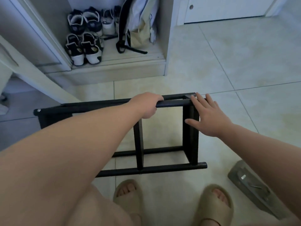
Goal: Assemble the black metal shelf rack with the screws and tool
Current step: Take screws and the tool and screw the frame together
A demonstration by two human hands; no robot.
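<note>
Surroundings: pale tiled floor (244, 62); open cupboard recess (114, 69) at far left; white door (228, 8) at far right.
Obstruction: the left forearm crosses the near-left part of the view and hides the left half of the black metal rack (162, 168). The right forearm covers the near end of the plastic packet (236, 173).
Feet: two beige slippers, left (127, 196) and right (215, 203), just near of the rack's lowest rail.
Cupboard contents: dark-and-white sneakers (84, 38) in rows on the left, and a pale bag (138, 30) with black straps on the right.
Packet contents: one silvery screw (243, 176) and one thin metal tool (256, 186), type too small to tell. The packet lies flat on the floor, near right, apart from the rack.
Rack position: on the floor at centre, directly in front of the person.
Rack axis: the long rails run left to right, the right end angled slightly to the far side. Short posts run from the held rail toward the near side. Upright or leaning: cannot tell.
Left hand (147, 105): fingers curled over the far rail, gripping it near its middle.
Right hand (210, 118): flat, fingers spread, resting against the right end post and corner. Nothing is pinched.
</note>
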